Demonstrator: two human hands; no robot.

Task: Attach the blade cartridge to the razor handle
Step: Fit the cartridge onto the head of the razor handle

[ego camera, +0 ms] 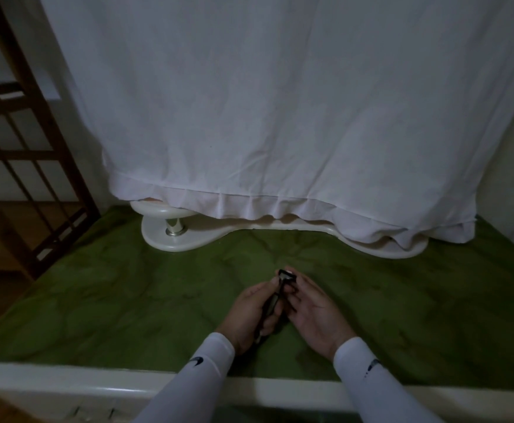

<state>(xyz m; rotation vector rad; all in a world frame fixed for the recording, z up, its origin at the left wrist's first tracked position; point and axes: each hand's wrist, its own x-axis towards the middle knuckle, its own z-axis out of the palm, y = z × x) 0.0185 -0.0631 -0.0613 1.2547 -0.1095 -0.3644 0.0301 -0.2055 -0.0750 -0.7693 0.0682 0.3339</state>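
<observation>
Both hands meet low over the green cloth (127,300), just above it. The left hand (254,312) is wrapped around the dark handle (270,306), which runs up and forward out of the fist. The right hand (313,312) has its fingertips pinched on the cartridge (287,274) at the handle's top end; whether the two are already clicked together is too small and dim to tell. Both parts look light, stiff plastic, likely a little slick. The handle is best gripped mid-shaft, as now. The cartridge is best held by its short ends or back, off the blade face, since the edges cut and the clip could snap under a crooked push.
</observation>
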